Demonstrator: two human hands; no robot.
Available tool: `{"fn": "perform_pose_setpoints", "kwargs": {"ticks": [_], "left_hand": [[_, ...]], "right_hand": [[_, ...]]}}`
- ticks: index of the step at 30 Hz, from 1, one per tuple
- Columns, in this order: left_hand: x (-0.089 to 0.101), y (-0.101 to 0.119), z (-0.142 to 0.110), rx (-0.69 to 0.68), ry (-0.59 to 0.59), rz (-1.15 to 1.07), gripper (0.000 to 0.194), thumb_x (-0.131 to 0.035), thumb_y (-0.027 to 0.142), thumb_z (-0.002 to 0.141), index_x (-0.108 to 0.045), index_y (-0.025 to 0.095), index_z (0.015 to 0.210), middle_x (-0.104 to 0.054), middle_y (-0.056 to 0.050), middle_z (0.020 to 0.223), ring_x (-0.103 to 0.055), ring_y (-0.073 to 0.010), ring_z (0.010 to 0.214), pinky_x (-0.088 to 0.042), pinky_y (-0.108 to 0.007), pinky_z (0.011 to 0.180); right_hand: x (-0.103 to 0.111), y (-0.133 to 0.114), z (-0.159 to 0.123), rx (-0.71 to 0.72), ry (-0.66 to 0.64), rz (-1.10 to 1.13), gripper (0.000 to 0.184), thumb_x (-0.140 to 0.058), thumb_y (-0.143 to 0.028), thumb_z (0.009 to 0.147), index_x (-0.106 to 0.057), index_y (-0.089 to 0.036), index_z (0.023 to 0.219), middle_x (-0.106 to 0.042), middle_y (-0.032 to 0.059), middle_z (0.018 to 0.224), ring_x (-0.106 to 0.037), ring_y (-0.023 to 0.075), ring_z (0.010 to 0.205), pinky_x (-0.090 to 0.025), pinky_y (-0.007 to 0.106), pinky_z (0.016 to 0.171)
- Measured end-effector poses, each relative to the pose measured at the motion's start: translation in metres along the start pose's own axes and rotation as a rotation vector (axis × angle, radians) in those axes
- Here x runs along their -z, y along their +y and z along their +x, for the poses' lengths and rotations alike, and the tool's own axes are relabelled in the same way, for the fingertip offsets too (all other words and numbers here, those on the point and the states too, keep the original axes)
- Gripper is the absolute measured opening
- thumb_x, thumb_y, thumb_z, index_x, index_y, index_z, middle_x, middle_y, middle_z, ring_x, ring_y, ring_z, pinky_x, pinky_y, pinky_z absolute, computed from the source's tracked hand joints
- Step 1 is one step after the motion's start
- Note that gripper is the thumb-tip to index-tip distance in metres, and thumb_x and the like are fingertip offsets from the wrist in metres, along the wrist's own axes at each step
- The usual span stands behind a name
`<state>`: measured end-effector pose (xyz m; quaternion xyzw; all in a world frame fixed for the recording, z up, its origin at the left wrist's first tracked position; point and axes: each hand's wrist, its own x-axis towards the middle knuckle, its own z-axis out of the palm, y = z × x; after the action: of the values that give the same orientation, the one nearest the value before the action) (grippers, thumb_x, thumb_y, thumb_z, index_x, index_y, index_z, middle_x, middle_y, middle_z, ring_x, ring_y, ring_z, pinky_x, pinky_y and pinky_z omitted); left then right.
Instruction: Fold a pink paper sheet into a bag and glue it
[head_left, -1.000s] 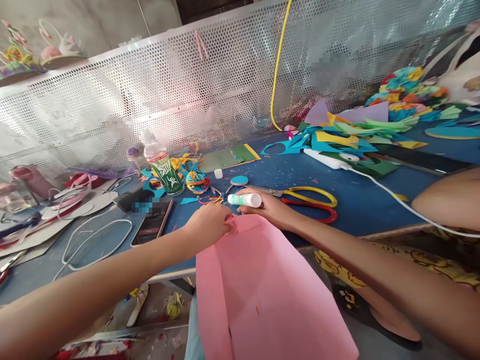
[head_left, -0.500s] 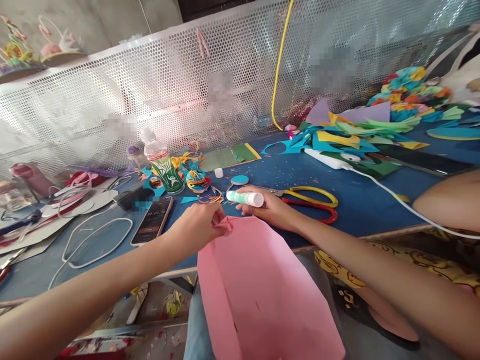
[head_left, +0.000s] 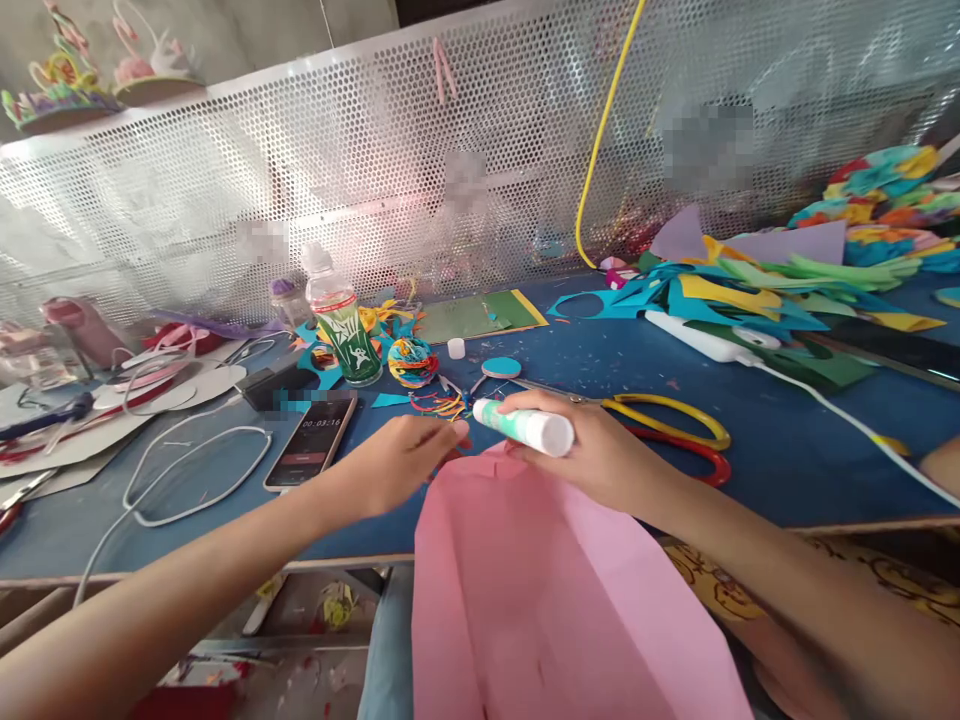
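Note:
My right hand (head_left: 600,440) is wrapped round a white and green glue stick (head_left: 517,425), tilted with its white end toward me. Below it spreads a large sheet of pink paper (head_left: 517,590), creased along its left side and hanging over the table's near edge toward my lap. At the sheet's far edge my left hand (head_left: 412,460) is closed, its fingers curled at the paper's corner; the fingertips are partly hidden. Just past my right hand lie scissors (head_left: 667,420) with yellow and red handles. A small white cap (head_left: 456,348) stands farther back.
On the blue table (head_left: 480,340) are a green-labelled bottle (head_left: 352,330), a colourful ball (head_left: 412,362), a phone (head_left: 313,440) and a looped white cable (head_left: 266,455). Coloured paper scraps (head_left: 750,280) heap at the right, beside a white power strip (head_left: 697,335). A perforated metal panel (head_left: 375,170) rises behind.
The view has swung left and objects sit farther right. My right hand has brought the glue stick nearer to me, over the paper's far edge. My left hand stays by the paper's corner.

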<state>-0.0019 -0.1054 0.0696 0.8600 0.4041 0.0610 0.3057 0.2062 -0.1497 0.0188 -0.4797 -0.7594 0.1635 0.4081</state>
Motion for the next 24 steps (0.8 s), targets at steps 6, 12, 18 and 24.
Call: {"fn": "perform_pose_setpoints", "kwargs": {"ticks": [6,12,18,24], "left_hand": [[0.007,-0.008,-0.005,-0.163,-0.151,-0.197,0.023,-0.053,0.03,0.082,-0.065,0.019,0.098,-0.066,0.0,0.089,-0.057,-0.0118,0.078,-0.044,-0.02,0.068],[0.004,0.009,-0.02,-0.283,-0.066,0.151,0.023,-0.051,0.026,0.083,-0.067,0.02,0.098,-0.067,0.0,0.075,-0.054,-0.0085,0.061,-0.037,-0.02,0.055],[-0.006,0.002,-0.024,-0.263,0.033,0.301,0.025,-0.047,0.021,0.083,-0.068,0.023,0.096,-0.069,-0.002,0.075,-0.055,-0.0105,0.058,-0.036,-0.023,0.054],[-0.002,0.001,-0.018,-0.22,0.007,0.133,0.023,-0.048,0.029,0.083,-0.068,0.021,0.092,-0.068,0.0,0.079,-0.057,-0.0104,0.065,-0.04,-0.021,0.059]], "right_hand": [[0.008,-0.007,-0.011,0.076,-0.062,-0.036,0.036,-0.052,-0.02,0.082,-0.051,-0.033,0.115,-0.068,-0.0022,0.103,-0.065,0.0147,0.088,-0.05,0.022,0.068],[0.005,-0.018,-0.02,0.11,-0.084,-0.085,0.038,-0.051,-0.022,0.081,-0.052,-0.037,0.116,-0.069,-0.0022,0.097,-0.066,0.016,0.075,-0.05,0.025,0.062],[-0.001,-0.018,-0.024,0.033,-0.109,-0.099,0.04,-0.052,-0.022,0.08,-0.052,-0.036,0.118,-0.068,-0.0014,0.102,-0.066,0.02,0.086,-0.052,0.028,0.065],[-0.003,-0.021,-0.016,-0.044,-0.084,-0.143,0.034,-0.053,-0.025,0.08,-0.054,-0.032,0.113,-0.069,0.0005,0.099,-0.066,0.0191,0.081,-0.05,0.025,0.061]]}}
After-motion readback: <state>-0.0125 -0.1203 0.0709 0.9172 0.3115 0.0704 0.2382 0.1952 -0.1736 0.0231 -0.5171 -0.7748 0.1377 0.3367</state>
